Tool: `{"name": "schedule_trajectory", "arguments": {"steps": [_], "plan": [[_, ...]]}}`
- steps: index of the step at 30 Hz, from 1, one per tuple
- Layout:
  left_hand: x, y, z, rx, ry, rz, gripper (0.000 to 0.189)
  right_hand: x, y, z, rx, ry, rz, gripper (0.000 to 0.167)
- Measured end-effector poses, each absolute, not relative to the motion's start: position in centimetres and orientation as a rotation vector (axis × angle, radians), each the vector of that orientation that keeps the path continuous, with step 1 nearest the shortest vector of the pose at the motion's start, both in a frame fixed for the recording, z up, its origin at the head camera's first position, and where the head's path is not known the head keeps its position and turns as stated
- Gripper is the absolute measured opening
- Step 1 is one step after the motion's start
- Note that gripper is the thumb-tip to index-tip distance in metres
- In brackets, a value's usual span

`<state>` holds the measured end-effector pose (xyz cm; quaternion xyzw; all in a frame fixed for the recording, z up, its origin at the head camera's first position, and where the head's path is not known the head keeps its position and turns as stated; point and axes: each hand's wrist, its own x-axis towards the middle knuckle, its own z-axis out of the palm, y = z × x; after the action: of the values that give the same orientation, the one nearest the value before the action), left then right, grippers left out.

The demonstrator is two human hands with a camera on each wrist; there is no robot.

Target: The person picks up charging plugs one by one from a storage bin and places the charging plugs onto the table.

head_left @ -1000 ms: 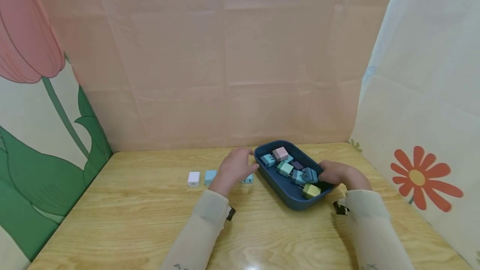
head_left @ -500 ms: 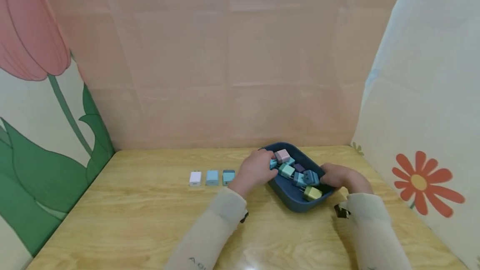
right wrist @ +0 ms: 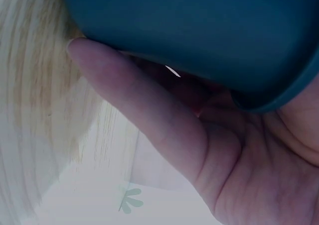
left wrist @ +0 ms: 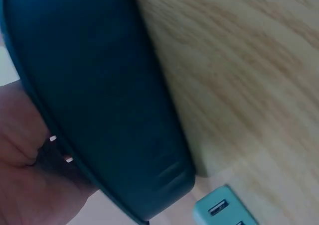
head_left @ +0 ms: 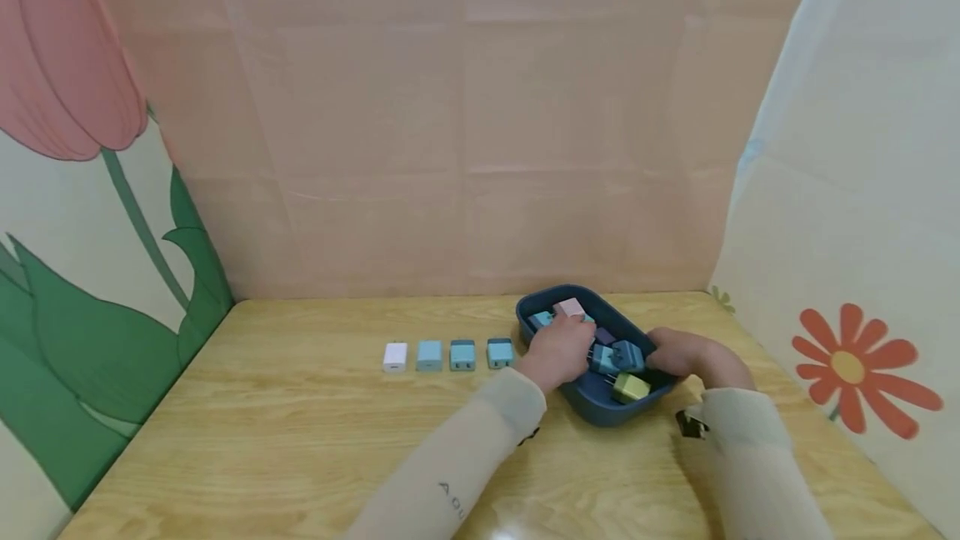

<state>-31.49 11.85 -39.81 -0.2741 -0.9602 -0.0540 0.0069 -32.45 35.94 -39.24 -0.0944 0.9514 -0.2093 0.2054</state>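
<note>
My left hand reaches over the near left side of a dark blue tray, fingers down among the plug-in chargers. It pinches a charger, mostly hidden by the hand; two metal prongs show beside the fingers in the left wrist view. My right hand grips the tray's right end, with the thumb along the outer wall. Around the left hand in the tray lie a pink charger, a purple one, blue ones and a yellow-green charger.
Left of the tray, several chargers stand in a row on the wooden table: a white one at the left end, then light blue ones. A pink backdrop rises behind the table, with a flowered sheet at the right.
My left hand has moved right from the row into the tray, leaving a two-tone blue charger in view at the row's right end. The right hand keeps its grip on the tray.
</note>
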Motion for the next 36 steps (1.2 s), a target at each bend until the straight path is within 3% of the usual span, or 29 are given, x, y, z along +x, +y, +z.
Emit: {"name": "schedule_trajectory", "arguments": {"steps": [10, 36], "plan": [[-32.1, 12.5, -41.1, -0.821, -3.001, -0.229, 0.026, -32.5, 35.7, -39.2, -0.288, 2.669, -0.564, 0.023], [-31.7, 13.0, -41.6, -0.74, -3.008, -0.111, 0.027, -32.7, 35.8, -39.3, -0.283, 2.67, -0.537, 0.03]]}}
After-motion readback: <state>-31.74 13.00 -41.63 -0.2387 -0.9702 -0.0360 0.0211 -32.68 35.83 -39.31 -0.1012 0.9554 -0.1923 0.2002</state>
